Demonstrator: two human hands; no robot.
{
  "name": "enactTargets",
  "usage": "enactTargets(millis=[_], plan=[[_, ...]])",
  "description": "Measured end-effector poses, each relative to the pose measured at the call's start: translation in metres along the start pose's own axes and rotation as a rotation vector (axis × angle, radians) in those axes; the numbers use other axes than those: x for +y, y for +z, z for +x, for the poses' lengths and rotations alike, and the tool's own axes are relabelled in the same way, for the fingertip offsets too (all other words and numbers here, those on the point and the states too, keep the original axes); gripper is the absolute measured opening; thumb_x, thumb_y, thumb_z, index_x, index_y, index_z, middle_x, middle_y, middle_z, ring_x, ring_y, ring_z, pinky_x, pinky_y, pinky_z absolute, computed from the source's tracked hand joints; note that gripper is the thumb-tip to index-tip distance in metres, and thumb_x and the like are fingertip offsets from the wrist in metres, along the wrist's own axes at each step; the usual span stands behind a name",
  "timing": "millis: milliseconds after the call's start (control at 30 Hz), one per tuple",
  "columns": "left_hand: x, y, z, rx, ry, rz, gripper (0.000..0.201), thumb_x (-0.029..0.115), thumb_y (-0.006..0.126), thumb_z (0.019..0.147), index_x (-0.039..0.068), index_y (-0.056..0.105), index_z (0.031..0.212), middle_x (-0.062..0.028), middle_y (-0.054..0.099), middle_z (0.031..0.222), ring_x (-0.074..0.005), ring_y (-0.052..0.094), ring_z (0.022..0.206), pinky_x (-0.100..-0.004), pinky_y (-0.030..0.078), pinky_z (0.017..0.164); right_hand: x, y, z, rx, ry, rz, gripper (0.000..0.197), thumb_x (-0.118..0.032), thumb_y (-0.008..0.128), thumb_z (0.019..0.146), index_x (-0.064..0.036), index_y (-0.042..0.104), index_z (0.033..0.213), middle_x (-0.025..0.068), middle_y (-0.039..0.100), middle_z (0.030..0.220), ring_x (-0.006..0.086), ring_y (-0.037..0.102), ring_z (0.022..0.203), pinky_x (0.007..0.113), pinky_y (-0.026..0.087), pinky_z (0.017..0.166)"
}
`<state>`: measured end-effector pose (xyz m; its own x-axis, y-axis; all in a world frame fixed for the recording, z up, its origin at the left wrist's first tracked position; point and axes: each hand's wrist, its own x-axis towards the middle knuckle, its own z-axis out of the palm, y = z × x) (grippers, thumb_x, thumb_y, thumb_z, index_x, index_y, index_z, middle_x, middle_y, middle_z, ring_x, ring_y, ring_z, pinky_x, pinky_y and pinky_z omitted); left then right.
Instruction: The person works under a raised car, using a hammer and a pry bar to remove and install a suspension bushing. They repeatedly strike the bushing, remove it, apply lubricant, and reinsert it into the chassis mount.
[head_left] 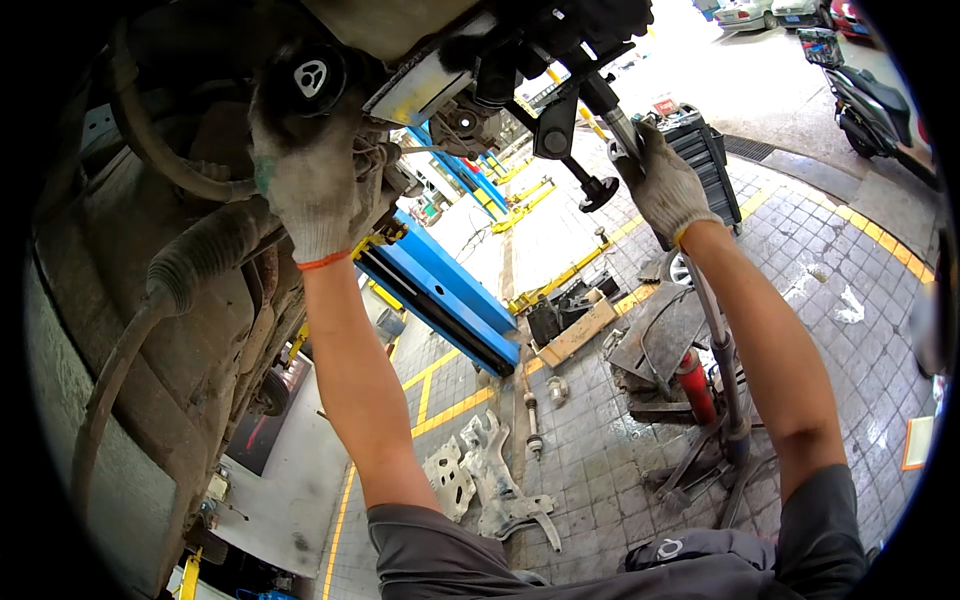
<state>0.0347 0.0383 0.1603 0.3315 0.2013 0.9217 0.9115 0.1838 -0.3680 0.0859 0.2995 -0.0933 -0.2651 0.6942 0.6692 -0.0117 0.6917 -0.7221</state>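
Note:
Overhead is the dark underside of a raised car [200, 240]. My left hand [310, 185], in a dirty whitish knit glove, reaches up among its parts, beside a ribbed rubber boot [205, 250]. A round black part with a pale three-spoke mark [312, 78] sits at its top; shadow hides the fingertips. My right hand [662, 185], gloved too, is closed around a silver metal tube [622, 128] slanting from a black bracket [556, 128]. From that bracket a black screw with a round foot [598, 194] points down, left of the right hand.
Below stand a floor jack post [735, 400] and a red cylinder [695, 385]. A blue lift post [440, 290], metal subframe pieces [495, 480] and a drive shaft [532, 420] lie lower left of centre. A black tool cart [700, 160] and a scooter [870, 105] are right.

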Motion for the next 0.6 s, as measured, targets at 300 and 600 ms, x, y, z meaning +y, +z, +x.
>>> enactTargets(millis=[300, 600], plan=[[-0.012, 0.01, -0.003, 0.125, 0.143, 0.177, 0.063, 0.019, 0.081, 0.086, -0.006, 0.054, 0.137, -0.0202, 0.063, 0.133, -0.0295, 0.062, 0.124, -0.0377, 0.048, 0.107, 0.005, -0.004, 0.002, -0.094, 0.029, 0.037, 0.045, -0.033, 0.053, 0.104, -0.005, 0.048, 0.139, 0.027, 0.065, 0.124, 0.0461, 0.063, 0.116, 0.053, 0.05, 0.098], [0.006, 0.01, 0.002, 0.049, 0.064, 0.081, 0.061, 0.019, 0.08, 0.085, -0.003, 0.058, 0.137, -0.0193, 0.066, 0.132, -0.0312, 0.062, 0.124, -0.0378, 0.049, 0.103, 0.007, -0.002, 0.001, -0.067, -0.006, -0.016, 0.046, -0.034, 0.054, 0.104, -0.0056, 0.049, 0.14, 0.0265, 0.064, 0.13, 0.0446, 0.061, 0.121, 0.052, 0.05, 0.102]])
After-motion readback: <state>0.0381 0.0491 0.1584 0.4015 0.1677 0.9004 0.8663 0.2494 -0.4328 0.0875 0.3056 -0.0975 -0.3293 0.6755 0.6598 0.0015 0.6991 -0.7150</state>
